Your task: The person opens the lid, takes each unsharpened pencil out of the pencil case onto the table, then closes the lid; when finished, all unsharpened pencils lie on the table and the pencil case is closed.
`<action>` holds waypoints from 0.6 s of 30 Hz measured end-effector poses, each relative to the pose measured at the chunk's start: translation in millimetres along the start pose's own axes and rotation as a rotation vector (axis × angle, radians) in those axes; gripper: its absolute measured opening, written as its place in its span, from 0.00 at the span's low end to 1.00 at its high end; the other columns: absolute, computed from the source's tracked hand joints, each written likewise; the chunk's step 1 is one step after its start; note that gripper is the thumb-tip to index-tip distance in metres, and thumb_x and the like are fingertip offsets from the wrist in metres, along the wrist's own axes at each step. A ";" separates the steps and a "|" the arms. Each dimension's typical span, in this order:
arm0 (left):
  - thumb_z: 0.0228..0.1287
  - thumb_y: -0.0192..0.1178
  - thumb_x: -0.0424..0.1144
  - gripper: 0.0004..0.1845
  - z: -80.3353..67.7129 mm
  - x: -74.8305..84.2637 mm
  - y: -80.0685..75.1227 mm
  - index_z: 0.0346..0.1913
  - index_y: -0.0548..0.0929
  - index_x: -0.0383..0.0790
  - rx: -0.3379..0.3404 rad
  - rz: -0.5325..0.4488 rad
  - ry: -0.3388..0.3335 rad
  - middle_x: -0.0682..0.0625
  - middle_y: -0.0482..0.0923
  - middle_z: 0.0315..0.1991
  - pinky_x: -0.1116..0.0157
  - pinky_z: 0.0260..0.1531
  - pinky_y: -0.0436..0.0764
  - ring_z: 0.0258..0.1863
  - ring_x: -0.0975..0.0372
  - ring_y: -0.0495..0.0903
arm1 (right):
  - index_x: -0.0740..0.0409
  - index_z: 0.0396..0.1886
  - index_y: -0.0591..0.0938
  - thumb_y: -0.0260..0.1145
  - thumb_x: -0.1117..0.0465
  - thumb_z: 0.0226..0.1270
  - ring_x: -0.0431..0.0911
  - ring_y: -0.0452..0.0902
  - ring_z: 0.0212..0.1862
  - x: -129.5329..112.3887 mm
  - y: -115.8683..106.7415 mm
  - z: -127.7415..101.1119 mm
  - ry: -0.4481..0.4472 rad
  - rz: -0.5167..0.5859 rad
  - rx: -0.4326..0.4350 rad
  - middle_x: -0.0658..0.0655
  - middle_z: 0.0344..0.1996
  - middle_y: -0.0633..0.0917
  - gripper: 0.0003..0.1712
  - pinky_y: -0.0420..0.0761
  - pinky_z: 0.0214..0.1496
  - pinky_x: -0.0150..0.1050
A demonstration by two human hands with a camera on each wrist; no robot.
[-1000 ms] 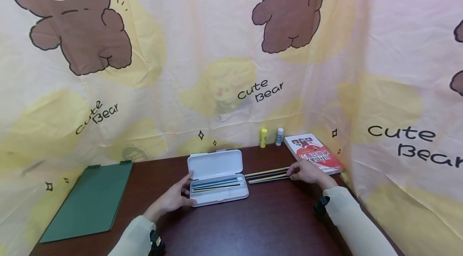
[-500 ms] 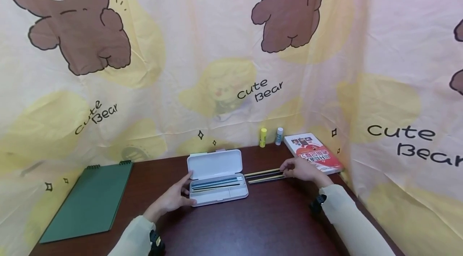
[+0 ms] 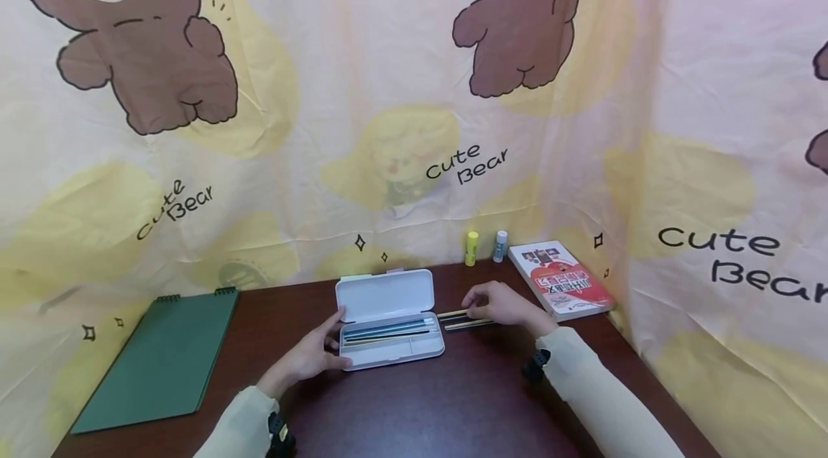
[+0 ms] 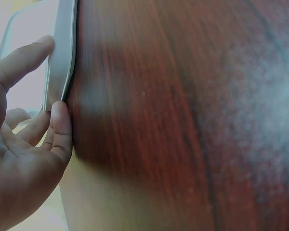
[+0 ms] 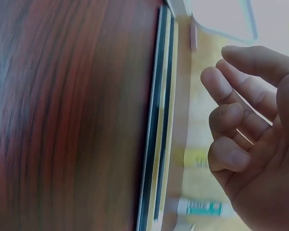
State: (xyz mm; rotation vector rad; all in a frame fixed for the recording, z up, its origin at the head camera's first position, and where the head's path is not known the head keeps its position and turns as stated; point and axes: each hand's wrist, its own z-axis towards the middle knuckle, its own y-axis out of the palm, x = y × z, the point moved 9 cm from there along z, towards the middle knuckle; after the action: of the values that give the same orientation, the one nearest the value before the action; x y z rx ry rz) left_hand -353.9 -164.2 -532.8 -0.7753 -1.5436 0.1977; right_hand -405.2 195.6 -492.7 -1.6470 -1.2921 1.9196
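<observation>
Left hand (image 3: 309,356): grip spread, touching pencil case (image 3: 389,319) | right hand (image 3: 498,303): grip loosely spread over pencils (image 3: 461,320) | counter (image 3: 453,400).

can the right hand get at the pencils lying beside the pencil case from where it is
Probably yes. The right hand hovers just over the pencils, fingers loosely curled and holding nothing, and nothing lies between them; the open pencil case sits clear to one side.

The words "Cute Bear" are showing in black several times on the bear-printed curtain (image 3: 414,120) behind the bench. The red book (image 3: 560,280) at the bench's far right corner is carrying cover lettering too small to read.
</observation>
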 end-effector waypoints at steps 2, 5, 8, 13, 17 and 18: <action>0.50 0.78 0.40 0.58 -0.4 0.0 0.4 0.80 0.51 0.54 -0.001 -0.008 -0.002 0.43 0.70 0.68 0.63 0.41 0.76 0.51 0.55 0.72 | 0.50 0.45 0.87 0.69 0.56 0.67 0.43 0.78 0.39 -5.4 7.3 4.3 0.008 0.000 -0.014 0.43 0.35 0.87 0.09 0.76 0.47 0.41; 0.49 0.78 0.40 0.58 -0.6 0.5 0.3 0.80 0.52 0.54 0.001 -0.014 -0.002 0.42 0.71 0.68 0.63 0.40 0.76 0.50 0.55 0.73 | 0.49 0.44 0.87 0.70 0.56 0.66 0.42 0.78 0.39 -16.2 16.0 10.3 -0.014 -0.005 -0.021 0.42 0.35 0.87 0.08 0.77 0.48 0.41; 0.49 0.78 0.39 0.59 -0.7 1.7 -0.4 0.80 0.52 0.54 0.005 -0.016 0.001 0.42 0.71 0.68 0.63 0.40 0.76 0.50 0.55 0.73 | 0.48 0.43 0.87 0.70 0.56 0.67 0.41 0.78 0.39 -28.9 24.1 15.3 -0.056 -0.017 -0.026 0.41 0.35 0.86 0.07 0.78 0.48 0.40; 0.49 0.78 0.39 0.58 -1.5 2.3 -1.0 0.80 0.52 0.54 0.008 -0.010 0.002 0.42 0.71 0.68 0.62 0.41 0.76 0.49 0.55 0.73 | 0.50 0.44 0.87 0.69 0.59 0.67 0.40 0.78 0.38 -47.0 39.5 21.2 -0.118 -0.044 -0.054 0.42 0.36 0.87 0.07 0.78 0.44 0.37; 0.49 0.78 0.39 0.58 -2.0 1.8 -1.6 0.80 0.52 0.55 0.014 -0.002 -0.001 0.42 0.71 0.68 0.62 0.42 0.75 0.49 0.56 0.73 | 0.52 0.44 0.88 0.68 0.59 0.67 0.38 0.78 0.38 -57.8 50.5 25.1 -0.155 -0.075 -0.076 0.42 0.36 0.87 0.08 0.79 0.44 0.35; 0.49 0.78 0.39 0.58 -2.1 1.8 -1.8 0.80 0.52 0.54 0.015 -0.001 -0.003 0.42 0.72 0.68 0.62 0.42 0.75 0.49 0.56 0.73 | 0.52 0.44 0.88 0.68 0.59 0.67 0.37 0.78 0.39 -60.0 53.4 25.9 -0.161 -0.087 -0.082 0.41 0.36 0.87 0.09 0.79 0.45 0.35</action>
State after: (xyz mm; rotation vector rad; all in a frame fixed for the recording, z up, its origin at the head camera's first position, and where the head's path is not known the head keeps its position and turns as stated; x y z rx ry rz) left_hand -352.5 -165.2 -530.0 -0.7624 -1.5433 0.2094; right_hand -393.8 112.1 -497.7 -1.4718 -1.4961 2.0068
